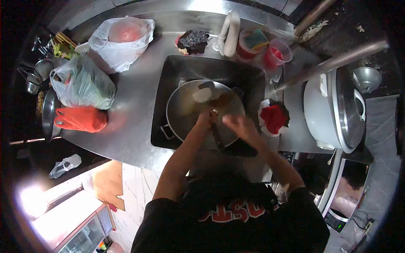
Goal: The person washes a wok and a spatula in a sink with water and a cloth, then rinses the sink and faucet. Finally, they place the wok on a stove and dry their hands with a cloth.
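A wide round pan with cloudy liquid in it sits in the dark sink. Over the pan, my left hand is closed around a small brownish thing with a shiny top; its exact shape is too small to make out. My right hand is just to the right of it, smeared by motion, and its fingers are hard to read. A dark handle slants down between the hands toward the pan's near edge. Beyond the hands, a pale rounded thing lies in the liquid.
Plastic bags and a red bag lie on the left counter. Behind the sink are a dark scouring pad, the faucet and red tubs. A red cloth and a white cooker stand right.
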{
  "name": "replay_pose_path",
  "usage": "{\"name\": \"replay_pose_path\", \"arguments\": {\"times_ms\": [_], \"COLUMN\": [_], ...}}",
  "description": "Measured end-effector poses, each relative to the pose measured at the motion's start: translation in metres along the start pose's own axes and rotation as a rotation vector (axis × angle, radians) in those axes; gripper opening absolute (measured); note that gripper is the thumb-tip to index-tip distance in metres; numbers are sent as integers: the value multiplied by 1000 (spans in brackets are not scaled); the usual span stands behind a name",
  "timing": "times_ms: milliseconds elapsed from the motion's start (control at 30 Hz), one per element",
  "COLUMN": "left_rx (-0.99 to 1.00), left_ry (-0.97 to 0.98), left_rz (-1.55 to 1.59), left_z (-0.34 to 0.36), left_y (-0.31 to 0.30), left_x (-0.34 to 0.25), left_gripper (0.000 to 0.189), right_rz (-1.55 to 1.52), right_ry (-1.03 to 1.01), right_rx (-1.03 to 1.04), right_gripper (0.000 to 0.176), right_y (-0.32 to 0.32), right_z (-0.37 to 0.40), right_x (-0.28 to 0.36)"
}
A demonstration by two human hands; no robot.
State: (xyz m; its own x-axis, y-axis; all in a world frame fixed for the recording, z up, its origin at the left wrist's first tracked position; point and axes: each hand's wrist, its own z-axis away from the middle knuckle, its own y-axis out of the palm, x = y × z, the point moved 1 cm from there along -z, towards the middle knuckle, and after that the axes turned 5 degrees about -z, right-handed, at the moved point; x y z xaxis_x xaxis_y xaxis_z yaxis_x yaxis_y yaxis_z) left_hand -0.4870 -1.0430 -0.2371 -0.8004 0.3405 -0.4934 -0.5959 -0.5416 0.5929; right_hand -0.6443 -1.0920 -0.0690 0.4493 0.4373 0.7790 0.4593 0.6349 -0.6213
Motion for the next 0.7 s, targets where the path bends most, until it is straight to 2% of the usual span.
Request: {"name": "replay_pose_path", "arguments": {"times_ms": [33,67,100,167,200,267,300,333,367,400,467,500,533,600,667,700], "left_rx": [-78,-158,-160,164,157,-30,-42,31,105,95,144,136,63,-16,-48,-52], "left_ry": [-26,-51,-47,-135,-128,-24,-16,37,92,100,72,76,115,160,129,133], "left_rz": [33,66,69,133,140,102,113,104,93,100,382,395,330,268,351,358], "left_z": [13,20,11,-13,-10,1,-5,-16,-24,-25,-20,-17,-14,-9,-9,-14], "left_y": [14,21,13,-13,-7,14,8,-3,-11,-11,2,11,18,32,41,38], "left_x": [-9,-15,-13,-5,-8,-17,-13,-7,-3,-6,-11,-13,-18,-30,-37,-35], "left_gripper": [11,9,9,12,12,11,11,18,25,25,8,8,10,13,19,19], "right_rz": [14,-162,-128,-772,-773,-1321,-1276,-1232,-719,-908,-113,83,41,154,252,440], "right_ry": [-18,75,115,182,180,136,131,124,43,256,-459,-339,-299,-177,95,365], "right_rx": [36,-153,-176,-295,-283,-116,-132,-147,-219,-189,-647,-738,-661,-665,-339,46], "right_gripper": [42,46,47,45,45,42,42,43,48,51,53,54,58,57,50,45], "right_y": [-2,-23,-34,-30,-32,-34,-29,-21,-17,-30,-32,-27,-30,-22,2,10], "right_z": [-35,-66,-105,-174,-195,-230,-248,-263,-275,-264,-259,-247,-241,-209,-159,-134], "right_x": [-31,-4,-8,-37,-42,-49,-64,-84,-99,-71,-46,-46,-47,-31,-27,-23]}}
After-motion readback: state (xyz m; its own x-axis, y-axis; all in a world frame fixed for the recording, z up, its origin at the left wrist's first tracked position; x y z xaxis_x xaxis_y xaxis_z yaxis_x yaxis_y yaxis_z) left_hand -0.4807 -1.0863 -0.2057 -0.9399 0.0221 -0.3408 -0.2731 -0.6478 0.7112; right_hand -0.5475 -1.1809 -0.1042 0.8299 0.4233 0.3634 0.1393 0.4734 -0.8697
